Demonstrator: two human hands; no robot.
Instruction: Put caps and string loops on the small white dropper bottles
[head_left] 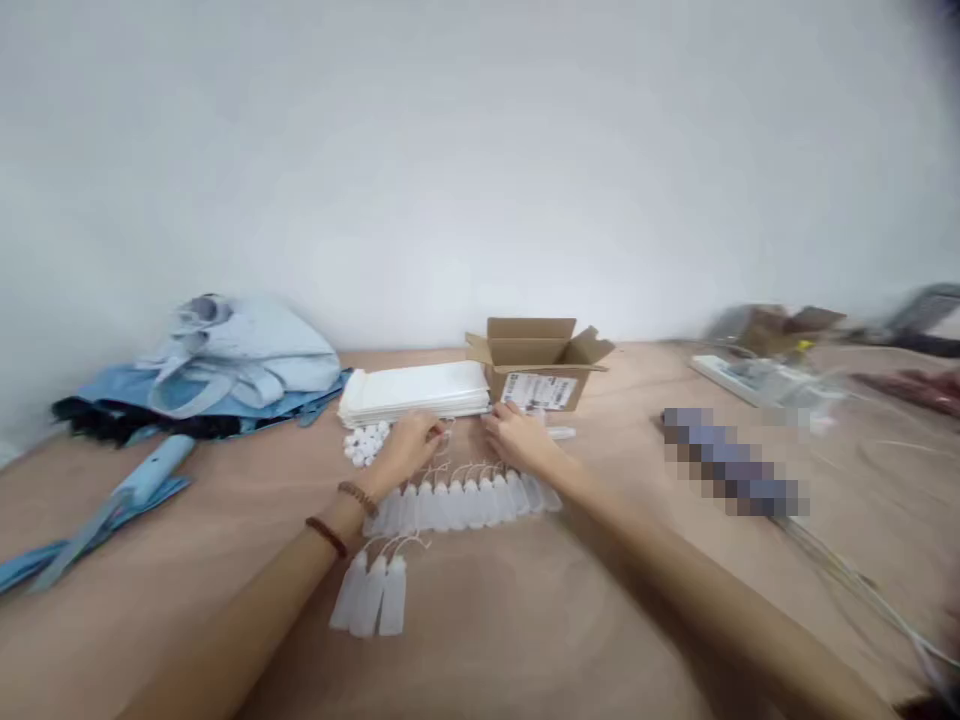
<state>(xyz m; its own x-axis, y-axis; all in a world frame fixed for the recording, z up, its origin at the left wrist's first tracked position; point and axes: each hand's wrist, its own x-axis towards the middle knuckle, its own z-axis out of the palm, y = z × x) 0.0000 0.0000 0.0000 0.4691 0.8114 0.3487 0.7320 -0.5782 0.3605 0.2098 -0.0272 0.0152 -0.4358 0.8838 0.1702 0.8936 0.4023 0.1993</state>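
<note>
My left hand (409, 448) is closed in a pinch above a row of pale, translucent bottle-shaped pieces (452, 505) with thin white strings at their tops. A loop of thin string shows at its fingertips; whether the fingers grip it is unclear. Opposite it, my right hand (517, 437) has its fingers curled together just in front of the cardboard box (540, 385). What those fingers hold is too small to make out. Three more translucent pieces (371, 597) lie nearer me. Beside my left hand is a heap of small white round pieces (365, 443).
A stack of white flat packets (420, 385) lies left of the open box. Further left are a pale blue bundle of cloth (240, 350) and a blue strap (142, 480). A power strip (724, 378) and cables are at right, beyond a blurred-out object (724, 460).
</note>
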